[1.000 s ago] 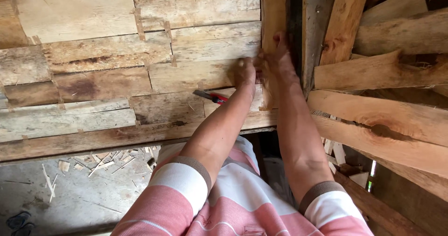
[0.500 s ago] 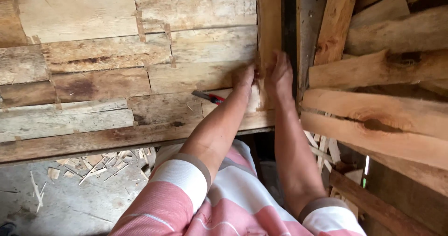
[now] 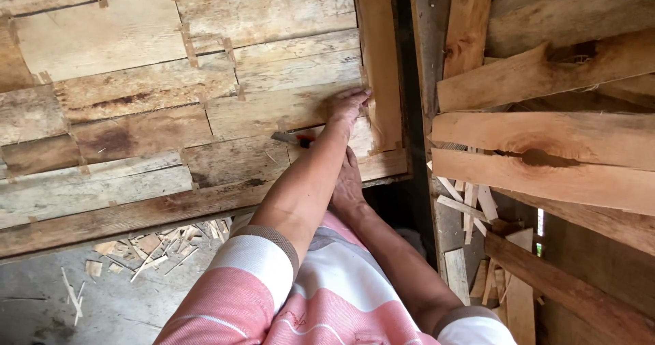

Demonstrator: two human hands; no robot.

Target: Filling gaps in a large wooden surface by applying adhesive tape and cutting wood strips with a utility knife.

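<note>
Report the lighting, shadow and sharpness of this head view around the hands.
Head view: soft, even daylight with no glare on the plank wall; deep shadow fills the gap below the boards; the left hand and right hand are sharp, and the striped sleeve at the bottom edge looks slightly softer.

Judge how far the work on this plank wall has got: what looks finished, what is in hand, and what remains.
Done: the weathered horizontal plank wall looks closed up across its width. In hand: the left hand presses against the pale upright wooden board at the wall's edge, while the right hand rests lower on the planks; a red-handled tool lies partly hidden behind the forearm. Left: I cannot tell whether the upright is fixed; wood offcuts litter the ground.
</note>
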